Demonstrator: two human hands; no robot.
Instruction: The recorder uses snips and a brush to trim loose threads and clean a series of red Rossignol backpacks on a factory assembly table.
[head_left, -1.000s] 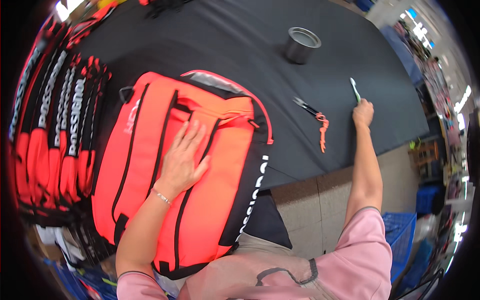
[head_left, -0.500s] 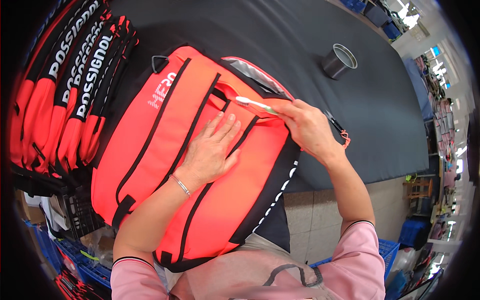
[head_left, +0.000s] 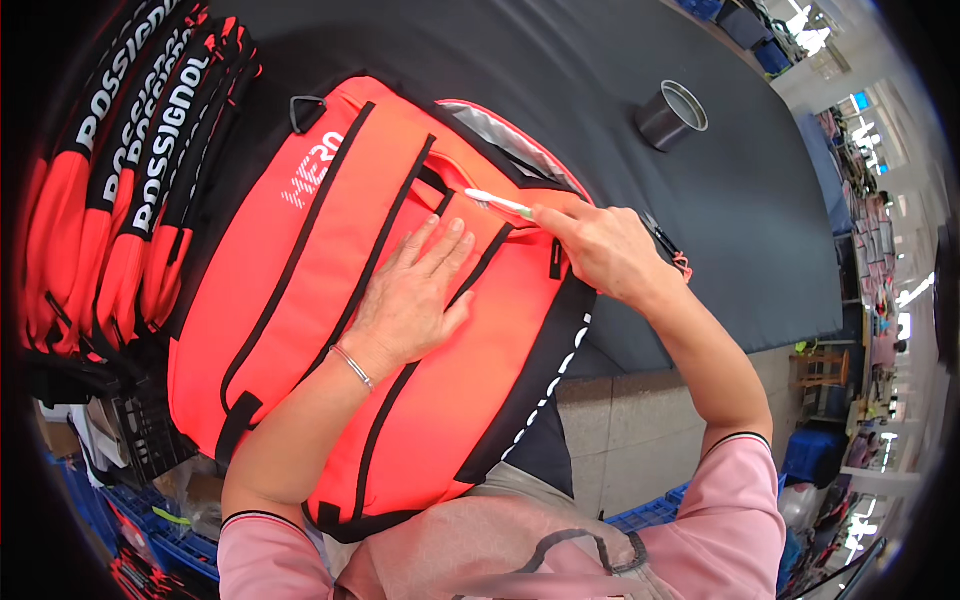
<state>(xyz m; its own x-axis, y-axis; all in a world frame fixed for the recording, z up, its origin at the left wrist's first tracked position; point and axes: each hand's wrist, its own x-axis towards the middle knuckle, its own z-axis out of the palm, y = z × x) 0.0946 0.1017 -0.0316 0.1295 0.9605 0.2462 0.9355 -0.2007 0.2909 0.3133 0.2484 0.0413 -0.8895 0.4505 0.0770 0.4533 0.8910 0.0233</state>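
A bright red-orange bag [head_left: 480,350] with black piping and a black side panel lies before me, its far end on the black-covered table. My left hand [head_left: 412,290] rests flat on its front panel, fingers stretched out. In my right hand [head_left: 602,248] is a toothbrush [head_left: 502,202], white at the head and greenish near my fingers. The brush head lies at the bag's upper edge, by a fold in the orange fabric. Beyond it a flap [head_left: 515,140] with silver-grey lining stands partly open.
A dark metal cup [head_left: 670,118] stands on the black table cover [head_left: 760,230], far right. Black-handled snips [head_left: 662,238] lie behind my right wrist. Several similar red and black bags [head_left: 120,190] are stacked at the left. Blue crates [head_left: 185,545] stand below at the left.
The toothbrush and my right hand have shifted slightly along the bag's upper edge. My left hand stays flat on the panel. The whole view has moved a little.
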